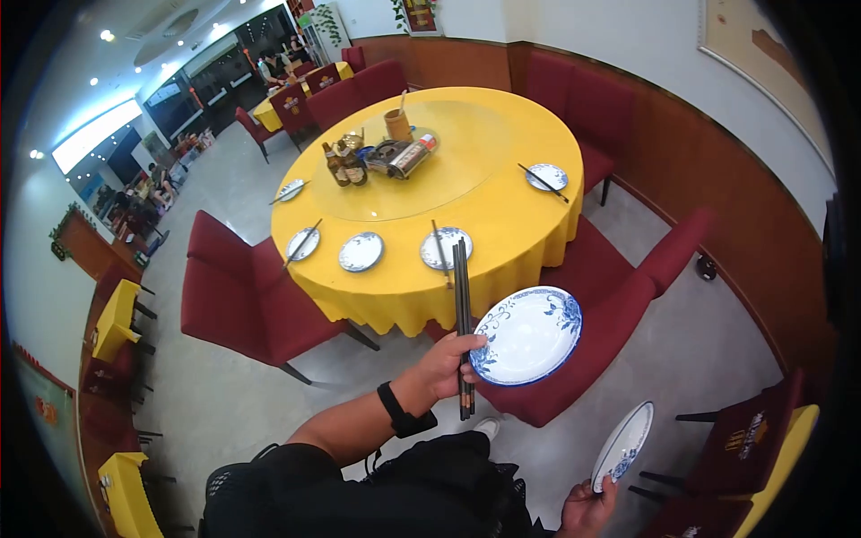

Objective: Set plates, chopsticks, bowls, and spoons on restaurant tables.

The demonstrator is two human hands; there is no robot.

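A blue-and-white porcelain plate (529, 334) and a bundle of dark chopsticks (463, 323) are held together in the left hand (450, 363), in front of the round table with the yellow cloth (502, 206) and over the red chair seat (583, 350) just beside it. The fingers are closed around the chopsticks, which stand nearly upright, while the plate is pinched at its rim against them. A second blue-and-white plate (623, 446) is gripped at its lower edge by the right hand (587, 511), tilted almost on edge, farther from the table and nearer the person.

The plates are judged to be stiff, glazed and slippery, moderately heavy for their size and liable to chip or shatter if dropped on the hard floor; a rim pinch with the thumb on top and the fingers beneath is the likeliest secure hold. The chopsticks are judged light and rigid, but smooth enough to slide past one another, so a firm clasp around the middle of the bundle is called for.

On the table, four plates with chopsticks (446, 248) are already laid near the edge closest to the person, and bottles (345, 166) stand on the glass turntable at its centre.
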